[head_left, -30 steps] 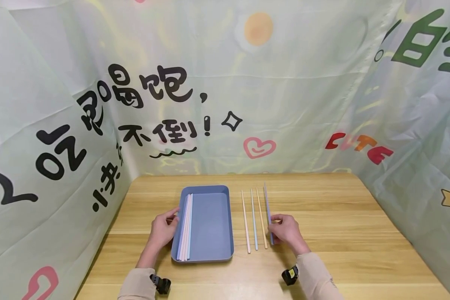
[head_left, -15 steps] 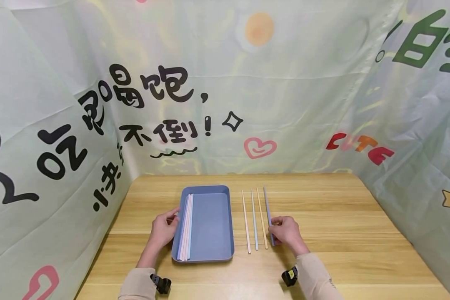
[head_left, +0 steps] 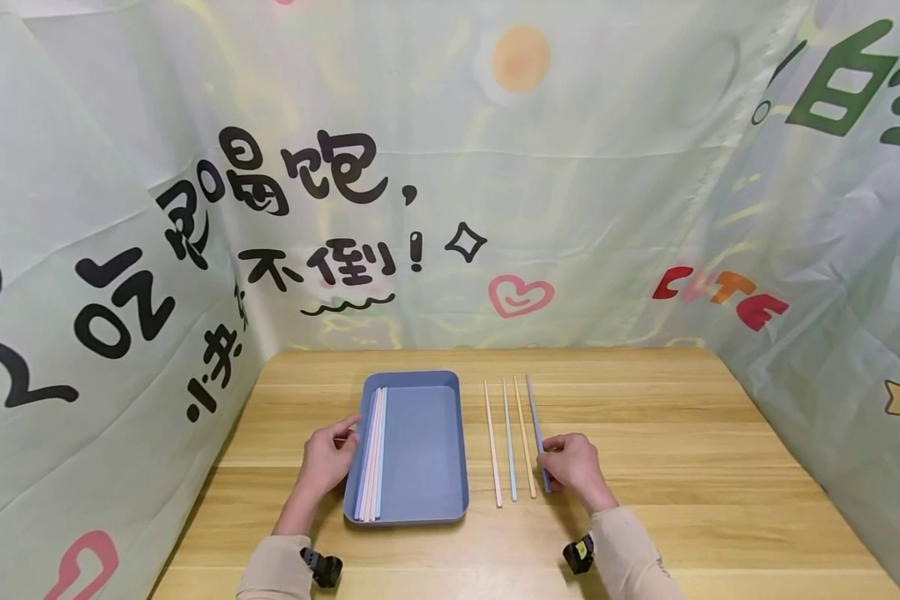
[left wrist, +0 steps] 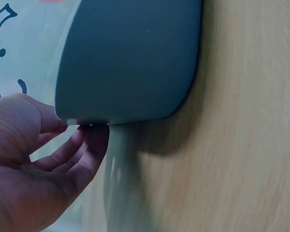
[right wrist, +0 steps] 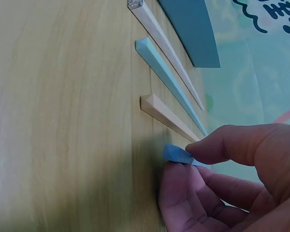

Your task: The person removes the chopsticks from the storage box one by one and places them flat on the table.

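In the head view, my left hand [head_left: 330, 457] holds the left rim of a blue-grey rectangular tray [head_left: 423, 521]. From the left wrist, that hand's fingertips [left wrist: 97, 140] meet the tray's side wall [left wrist: 135, 72]. Several pastel chopsticks [head_left: 371, 458] lie side by side along the tray's left inside edge. On the table to the right, my right hand [head_left: 572, 460] pinches a blue-purple chopstick [head_left: 534, 408] near its thick end [right wrist: 174, 153]. Left of it, spaced apart and roughly parallel, lie a yellow chopstick [head_left: 523, 433], a light blue chopstick [head_left: 508, 437] and a pink chopstick [head_left: 491, 442].
The wooden table [head_left: 682, 467] extends to both sides and in front of the tray. Printed cloth walls [head_left: 607, 208] enclose it at the back, left and right. Each wrist carries a small black camera [head_left: 579, 553].
The blue-purple chopstick's far end has come down slightly, and my right hand has shifted a little toward me with it. My left hand and the tray stay in place.
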Tool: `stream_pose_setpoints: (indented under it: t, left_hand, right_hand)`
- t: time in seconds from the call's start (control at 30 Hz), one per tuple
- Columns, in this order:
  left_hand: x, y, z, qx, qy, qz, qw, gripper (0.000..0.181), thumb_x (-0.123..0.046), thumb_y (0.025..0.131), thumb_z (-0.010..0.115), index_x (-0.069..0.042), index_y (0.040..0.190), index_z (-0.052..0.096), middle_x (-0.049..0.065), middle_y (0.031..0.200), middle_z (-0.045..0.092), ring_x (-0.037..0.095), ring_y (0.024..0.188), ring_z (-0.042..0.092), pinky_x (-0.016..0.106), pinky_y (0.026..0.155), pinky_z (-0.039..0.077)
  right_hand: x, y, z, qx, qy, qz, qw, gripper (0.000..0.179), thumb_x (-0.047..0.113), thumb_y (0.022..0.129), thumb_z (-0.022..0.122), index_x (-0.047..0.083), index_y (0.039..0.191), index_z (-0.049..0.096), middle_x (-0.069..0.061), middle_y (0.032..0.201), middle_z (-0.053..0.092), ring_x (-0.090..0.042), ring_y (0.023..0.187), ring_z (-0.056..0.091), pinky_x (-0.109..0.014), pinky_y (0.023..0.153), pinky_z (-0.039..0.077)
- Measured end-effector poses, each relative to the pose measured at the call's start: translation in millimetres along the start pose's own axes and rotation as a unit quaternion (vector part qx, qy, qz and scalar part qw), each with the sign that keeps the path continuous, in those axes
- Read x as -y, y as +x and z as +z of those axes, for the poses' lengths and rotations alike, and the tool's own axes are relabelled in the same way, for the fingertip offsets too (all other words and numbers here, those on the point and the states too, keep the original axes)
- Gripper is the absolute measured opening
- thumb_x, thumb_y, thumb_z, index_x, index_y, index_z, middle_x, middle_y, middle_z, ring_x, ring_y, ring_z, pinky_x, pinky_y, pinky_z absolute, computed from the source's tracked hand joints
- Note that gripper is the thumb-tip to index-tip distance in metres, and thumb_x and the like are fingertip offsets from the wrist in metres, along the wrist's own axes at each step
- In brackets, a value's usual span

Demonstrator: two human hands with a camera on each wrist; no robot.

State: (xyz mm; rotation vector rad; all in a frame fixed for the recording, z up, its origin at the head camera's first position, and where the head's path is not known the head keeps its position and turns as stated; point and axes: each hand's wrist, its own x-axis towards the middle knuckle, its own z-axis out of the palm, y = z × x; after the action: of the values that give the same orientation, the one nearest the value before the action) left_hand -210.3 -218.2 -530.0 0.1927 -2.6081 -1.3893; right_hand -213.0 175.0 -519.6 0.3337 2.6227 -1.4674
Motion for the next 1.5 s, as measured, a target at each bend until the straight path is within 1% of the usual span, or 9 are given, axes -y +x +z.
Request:
stream_pose_setpoints:
  t: [0.27,0.43,0.7,1.0,1.17,1.3,1.4,1.5]
  left_hand:
    - [-1.3,-1.3,-1.1,0.003,-0.002,-0.003,1.0000,0.038,0.000,0.098,0.064,-0.003,0.136,0.070,0.019,0.105,0.074,0.022,0.090,0.068,0.021,0.071,0.053]
    - [-0.3,-1.6,-0.7,0.008,-0.002,-0.009,0.9999,0.039,-0.002,0.098,0.064,-0.004,0.137,0.070,0.018,0.107,0.074,0.022,0.092,0.067,0.021,0.071,0.053]
    - [0.8,-1.0,-0.2,0.009,0.002,-0.010,0.9999,0.039,-0.002,0.098,0.064,-0.004,0.137,0.070,0.018,0.108,0.074,0.023,0.092,0.067,0.022,0.071,0.053]
    - [-0.1,-1.7,-0.1,0.012,0.003,-0.015,0.9998,0.039,-0.002,0.100,0.063,-0.004,0.138,0.069,0.019,0.110,0.074,0.024,0.094,0.067,0.023,0.071,0.053]
    - [-0.1,-1.3,-0.2,0.011,0.002,-0.013,0.9999,0.039,-0.002,0.099,0.064,-0.004,0.138,0.069,0.018,0.109,0.074,0.023,0.093,0.067,0.022,0.071,0.053]
    - [0.0,-1.2,0.1,0.008,0.004,-0.010,0.9999,0.039,-0.002,0.098,0.064,-0.004,0.138,0.069,0.018,0.108,0.074,0.022,0.092,0.067,0.022,0.071,0.053]
    - [0.1,-1.1,0.6,0.007,0.005,-0.008,0.9999,0.039,-0.002,0.098,0.065,-0.004,0.137,0.070,0.018,0.108,0.074,0.021,0.091,0.067,0.022,0.071,0.052]
    - [0.4,-0.6,1.1,0.006,0.007,-0.006,0.9999,0.039,-0.002,0.099,0.064,-0.004,0.137,0.070,0.018,0.107,0.074,0.021,0.090,0.066,0.022,0.071,0.052]
  right_hand:
    - [-0.7,-1.2,0.9,-0.002,-0.011,-0.009,0.9999,0.024,0.000,0.083,0.069,-0.011,0.104,0.074,-0.008,0.074,0.071,-0.013,0.052,0.062,-0.028,0.049,0.055]
    - [-0.6,-1.6,0.6,-0.004,-0.020,-0.018,0.9996,0.023,-0.001,0.084,0.069,-0.011,0.104,0.074,-0.010,0.077,0.073,-0.014,0.052,0.062,-0.028,0.049,0.054]
    - [0.7,-2.8,0.6,-0.009,-0.024,-0.019,0.9995,0.025,-0.001,0.082,0.070,-0.012,0.104,0.073,-0.012,0.080,0.074,-0.014,0.051,0.061,-0.028,0.048,0.054]
    - [2.2,-3.4,-0.8,-0.015,-0.027,-0.021,0.9993,0.026,0.000,0.081,0.069,-0.011,0.104,0.073,-0.008,0.072,0.072,-0.014,0.049,0.062,-0.027,0.048,0.053]
    - [8.3,-3.2,-2.1,-0.016,-0.020,-0.029,0.9993,0.030,0.003,0.083,0.066,-0.011,0.109,0.073,-0.006,0.072,0.071,-0.015,0.049,0.062,-0.028,0.049,0.054]
    - [17.3,-4.2,-1.0,-0.008,-0.013,-0.029,0.9994,0.034,0.004,0.086,0.065,-0.011,0.116,0.072,-0.010,0.067,0.069,-0.015,0.049,0.061,-0.029,0.052,0.055]
    - [25.0,-5.3,1.5,-0.003,-0.002,-0.028,0.9996,0.037,0.003,0.084,0.064,-0.011,0.118,0.072,-0.010,0.064,0.067,-0.015,0.050,0.061,-0.030,0.054,0.056]
    - [31.8,-6.4,5.5,0.004,0.020,-0.028,0.9994,0.038,0.001,0.084,0.063,-0.011,0.119,0.070,-0.008,0.068,0.066,-0.015,0.053,0.061,-0.031,0.054,0.057]
